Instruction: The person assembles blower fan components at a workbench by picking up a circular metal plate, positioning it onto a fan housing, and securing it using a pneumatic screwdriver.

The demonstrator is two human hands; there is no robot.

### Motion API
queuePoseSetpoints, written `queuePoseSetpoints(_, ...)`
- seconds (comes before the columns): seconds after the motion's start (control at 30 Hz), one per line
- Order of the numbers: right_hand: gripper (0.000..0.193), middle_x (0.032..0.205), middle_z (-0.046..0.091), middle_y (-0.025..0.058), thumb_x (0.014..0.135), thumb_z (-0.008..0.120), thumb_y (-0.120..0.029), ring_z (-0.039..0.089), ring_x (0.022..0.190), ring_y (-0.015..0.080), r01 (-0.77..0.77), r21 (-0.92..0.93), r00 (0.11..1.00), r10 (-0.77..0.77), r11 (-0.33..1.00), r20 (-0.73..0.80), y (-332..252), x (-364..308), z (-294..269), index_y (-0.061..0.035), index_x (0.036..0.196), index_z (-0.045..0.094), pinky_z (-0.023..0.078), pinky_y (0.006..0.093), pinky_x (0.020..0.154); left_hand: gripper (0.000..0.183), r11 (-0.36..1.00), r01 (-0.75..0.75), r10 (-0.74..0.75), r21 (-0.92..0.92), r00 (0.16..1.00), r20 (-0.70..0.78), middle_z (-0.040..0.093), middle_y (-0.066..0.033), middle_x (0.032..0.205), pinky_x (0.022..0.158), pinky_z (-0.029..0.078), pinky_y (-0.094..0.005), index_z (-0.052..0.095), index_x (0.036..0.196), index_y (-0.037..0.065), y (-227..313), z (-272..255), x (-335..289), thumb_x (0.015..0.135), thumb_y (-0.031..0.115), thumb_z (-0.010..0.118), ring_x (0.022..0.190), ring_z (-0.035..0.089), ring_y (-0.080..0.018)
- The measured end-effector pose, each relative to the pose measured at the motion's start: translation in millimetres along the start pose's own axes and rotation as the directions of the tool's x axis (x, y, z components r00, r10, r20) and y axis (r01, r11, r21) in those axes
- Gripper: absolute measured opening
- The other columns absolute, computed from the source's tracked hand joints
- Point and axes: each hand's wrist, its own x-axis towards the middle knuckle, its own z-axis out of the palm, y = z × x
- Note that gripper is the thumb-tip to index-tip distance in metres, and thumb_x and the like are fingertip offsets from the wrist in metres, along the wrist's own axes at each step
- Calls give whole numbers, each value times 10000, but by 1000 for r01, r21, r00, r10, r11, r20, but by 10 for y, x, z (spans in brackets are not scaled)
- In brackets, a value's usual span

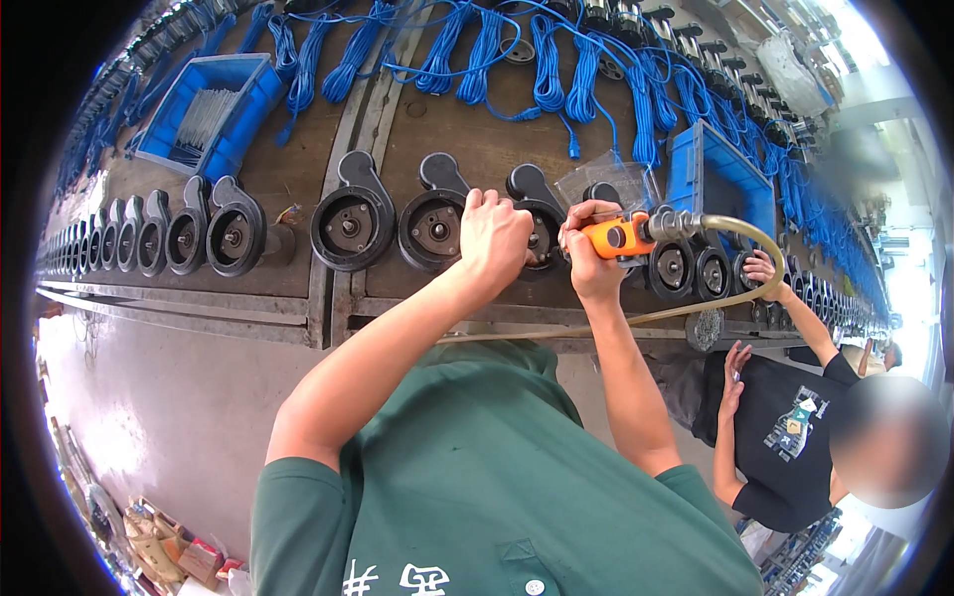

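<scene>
Person at a brown worktop (452, 134), both hands meeting at 1 black round housing with a raised lever arm (546, 219), which stands near the front edge in a row of similar pieces. The housing lies between the 2 hands: just right of the left hand (496, 238), just left of the right hand (594, 260). Left hand is nearer, overlapping the housing's left side in view; its fingers are curled in, though what they pinch, if anything, cannot be told. Right hand is closed around an orange hand tool with a metal hose fitting (616, 236). Tool's long axis runs roughly left to right, hose end away from the housing, opposite end toward it; contact there is hidden by fingers. Translucent yellowish hose (686, 310) loops right, then back beneath the right forearm.
</scene>
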Motion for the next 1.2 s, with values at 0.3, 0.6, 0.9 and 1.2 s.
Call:
queuePoseSetpoints(0.3, 279, 875, 570, 71, 801, 512, 76, 558, 677, 128, -30, -58, 999, 29, 998, -20, -65, -41, -22, -9, 1066, 521, 480, 258, 623, 378, 1000, 10, -10, -18, 1000, 15, 691, -75, 921, 928, 405, -406, 763, 826, 117, -21, 28, -5, 611, 412, 861, 991, 598, -270)
queuePoseSetpoints(0.6, 278, 870, 586, 86, 790, 523, 84, 561, 661, 135, -32, 69, 996, 38, 997, -75, -116, 55, 25, -1, 1054, 540, 496, 274, 642, 138, 857, 92, -211, -507, 960, -182, 668, -101, 916, 790, 475, -388, 691, 859, 37, 65, -152, -706, 807, 152, 747, 898, 611, -262)
queuePoseSetpoints(0.9, 261, 867, 578, 97, 791, 514, 81, 547, 650, 143, -53, 100, 993, 62, 994, -97, -181, 133, -4, -1, 1038, 535, 493, 286, 658, 184, 328, 323, -250, -887, 936, 249, 662, -54, 745, 598, 496, -259, 627, 978, -29, 229, 3, -760, 890, 113, 705, 654, 607, -93)
queuePoseSetpoints(1.2, 281, 890, 574, 120, 778, 496, 73, 522, 648, 163, 8, 310, 988, 39, 951, -146, -459, 99, -1, -6, 1046, 530, 478, 311, 671, 384, 624, 168, -213, -763, 976, 41, 691, -99, 790, 648, 533, -292, 677, 1115, -32, 266, 78, -424, 793, 145, 789, 661, 648, -140)
